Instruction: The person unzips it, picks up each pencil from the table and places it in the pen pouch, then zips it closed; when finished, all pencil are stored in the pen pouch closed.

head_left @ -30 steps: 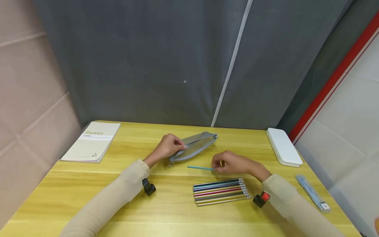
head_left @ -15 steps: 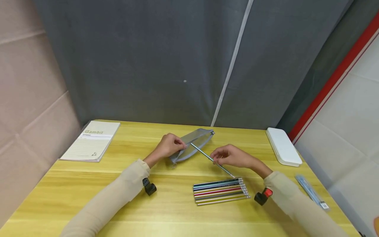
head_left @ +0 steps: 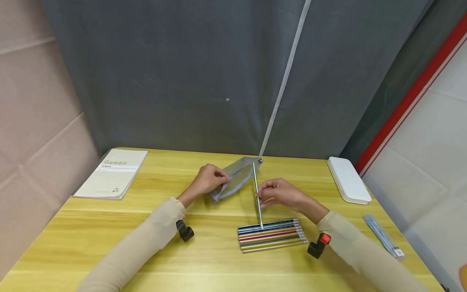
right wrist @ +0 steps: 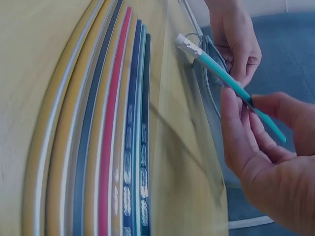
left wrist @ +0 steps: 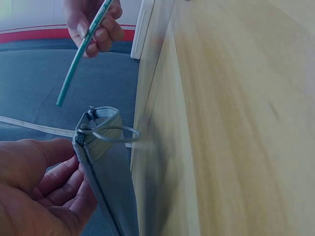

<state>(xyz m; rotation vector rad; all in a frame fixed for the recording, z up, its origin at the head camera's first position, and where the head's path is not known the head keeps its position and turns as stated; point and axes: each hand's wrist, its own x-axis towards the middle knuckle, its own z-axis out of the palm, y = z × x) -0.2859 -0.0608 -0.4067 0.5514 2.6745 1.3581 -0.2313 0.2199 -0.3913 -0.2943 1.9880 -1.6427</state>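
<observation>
My left hand [head_left: 211, 179] pinches the near-left edge of a grey zip pouch [head_left: 238, 184], whose mouth gapes toward the right hand. A ring pull [left wrist: 120, 139] hangs at the zip's end in the left wrist view. Between thumb and fingertips my right hand [head_left: 279, 194] holds a teal pencil [head_left: 254, 178], its white eraser [right wrist: 183, 40] showing in the right wrist view. In the head view the pencil's far end overlaps the pouch's right side, and its near end overlaps a row of several coloured pencils [head_left: 271, 237] lying on the table.
A notepad [head_left: 111, 174] lies at the table's back left. At the right are a white case [head_left: 349, 180] and a slim clear-blue packet [head_left: 383, 236]. A grey curtain [head_left: 182, 81] hangs behind the wooden table [head_left: 175, 263].
The right hand has turned the pencil from lying crosswise to pointing away, its far end now over the pouch. The pouch has shifted slightly in the left hand's grip.
</observation>
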